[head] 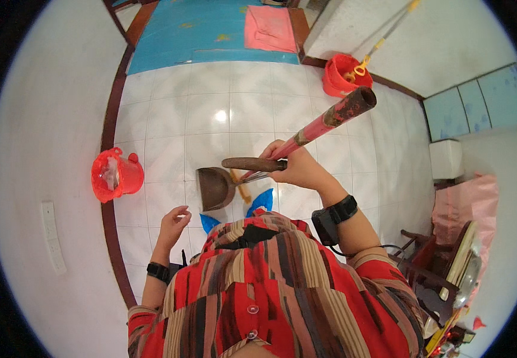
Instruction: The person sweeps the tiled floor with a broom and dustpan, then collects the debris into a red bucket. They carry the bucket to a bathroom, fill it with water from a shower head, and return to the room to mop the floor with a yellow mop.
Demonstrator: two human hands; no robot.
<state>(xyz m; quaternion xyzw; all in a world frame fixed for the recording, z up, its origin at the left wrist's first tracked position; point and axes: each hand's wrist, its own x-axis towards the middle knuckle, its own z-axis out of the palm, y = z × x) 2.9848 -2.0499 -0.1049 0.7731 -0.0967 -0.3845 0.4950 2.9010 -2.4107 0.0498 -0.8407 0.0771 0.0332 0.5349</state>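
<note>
My right hand (301, 165) grips two handles together. One is a pink, worn pole (316, 127) with an open hollow end tilted up toward the camera; the other is a brown curved handle (252, 164) above a metal shaft. Below, a dark dustpan (216, 189) rests on or just above the tiles, its wide edge facing left. A yellowish strip (241, 187), apparently the broom head, shows beside the pan, partly hidden. My left hand (174, 227) hangs by my side with nothing in it, its fingers loosely bent. Blue shoe covers (260, 202) show on my feet.
A red bucket with a bag-like liner (117, 175) stands by the left wall. At the back right, a mop (366, 62) leans in red buckets (335, 78). A pink cloth (270, 29) lies on blue flooring (187, 33). Furniture with stacked items (457, 264) lines the right.
</note>
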